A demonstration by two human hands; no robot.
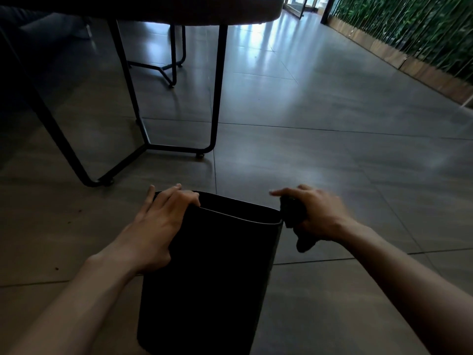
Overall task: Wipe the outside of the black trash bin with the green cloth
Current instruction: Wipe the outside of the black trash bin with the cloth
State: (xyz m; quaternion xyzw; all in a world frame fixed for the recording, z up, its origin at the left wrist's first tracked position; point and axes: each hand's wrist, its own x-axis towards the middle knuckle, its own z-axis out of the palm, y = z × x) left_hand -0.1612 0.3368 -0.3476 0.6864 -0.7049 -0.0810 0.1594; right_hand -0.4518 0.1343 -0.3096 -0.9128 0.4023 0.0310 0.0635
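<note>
The black trash bin [212, 272] stands on the tiled floor at the bottom centre, its open top facing away from me. My left hand [156, 226] grips the bin's left rim, fingers curled over the edge. My right hand [320, 216] holds a bunched cloth [294, 213] that looks dark in this dim light, pressed against the bin's upper right corner. A tail of the cloth hangs below the hand.
A table with black metal legs [215, 98] stands just beyond the bin on the left. A second metal frame [176, 55] sits farther back. A green plant wall with a wooden base [409, 60] runs along the right. Grey floor tiles [332, 149] stretch ahead.
</note>
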